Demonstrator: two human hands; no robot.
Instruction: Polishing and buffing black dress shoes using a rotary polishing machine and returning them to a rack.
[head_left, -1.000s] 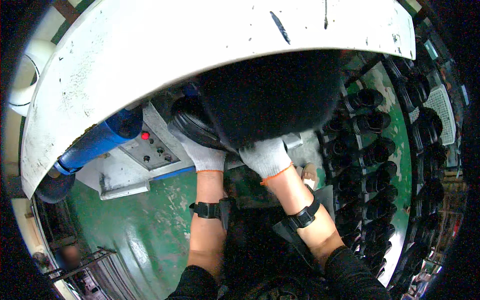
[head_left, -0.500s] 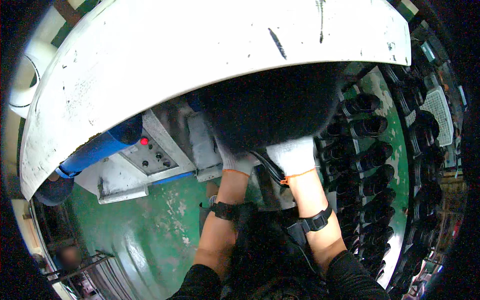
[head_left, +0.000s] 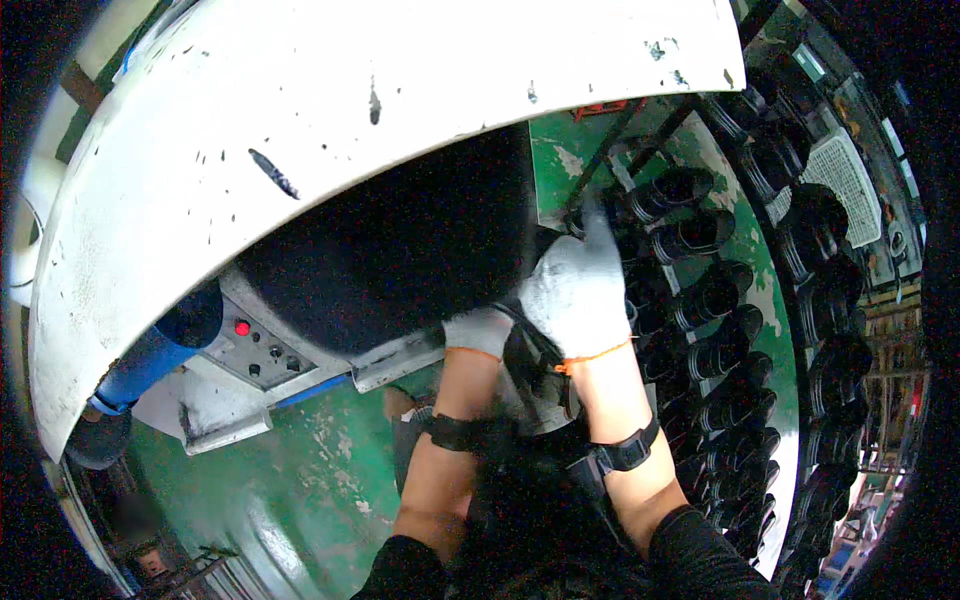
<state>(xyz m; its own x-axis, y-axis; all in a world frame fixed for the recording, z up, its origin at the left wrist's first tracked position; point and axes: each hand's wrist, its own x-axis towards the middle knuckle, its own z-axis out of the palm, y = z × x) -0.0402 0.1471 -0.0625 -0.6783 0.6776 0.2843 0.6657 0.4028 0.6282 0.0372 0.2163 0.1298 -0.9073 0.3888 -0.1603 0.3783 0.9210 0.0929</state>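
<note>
My left hand (head_left: 478, 330), in a white glove with an orange cuff, lies at the lower edge of a large black rounded shape (head_left: 400, 250). Its fingers are hidden, so I cannot see what they touch. Between my wrists is a dark, glossy edged thing (head_left: 530, 340), too dim to name. My right hand (head_left: 578, 290), gloved the same way, is just right of the black shape. It is open, with at least one finger stretched out toward the nearest black shoes (head_left: 670, 195); its other fingers are partly hidden.
A big white stained hood (head_left: 400, 60) arches over the work. At left are a blue tube (head_left: 165, 350) and a panel with a red button (head_left: 242, 327). Rows of black shoes (head_left: 725, 335) stand on racks at right, near a white plastic basket (head_left: 845, 190).
My right hand has come out from the black shape and reaches forward, a finger extended. My left hand stays low by the shape. The whole view has swung to the right.
</note>
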